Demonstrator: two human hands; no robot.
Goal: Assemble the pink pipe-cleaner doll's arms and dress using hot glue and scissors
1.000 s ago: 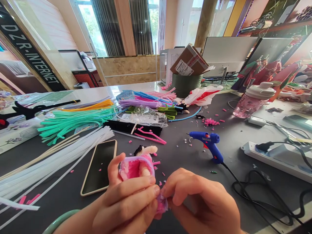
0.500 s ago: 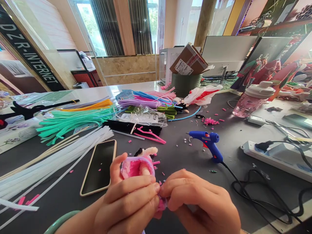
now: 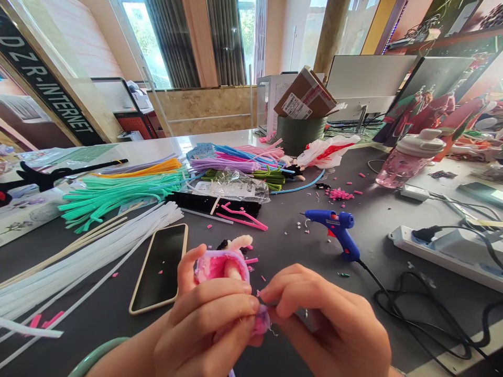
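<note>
My left hand (image 3: 208,324) is wrapped round a small pink and lilac fuzzy piece (image 3: 214,266), hollow on top with a cream stub inside. Its lower lilac part shows below my left fingertips. My right hand (image 3: 322,319) is closed in a pinch beside that lower part; what lies between its fingertips is too small to make out. Just behind the fuzzy piece is a cream and black fuzzy piece (image 3: 240,242) on the table.
A phone (image 3: 159,269) lies left of my hands, near white pipe cleaners (image 3: 98,251) and green ones (image 3: 118,193). A blue glue gun (image 3: 334,230) with a black cord, a power strip (image 3: 444,256) and a pink bottle (image 3: 408,157) are at the right.
The fingertips of my right hand have moved slightly right, away from my left fingertips. My left hand keeps its hold on the fuzzy piece, nearly unmoved.
</note>
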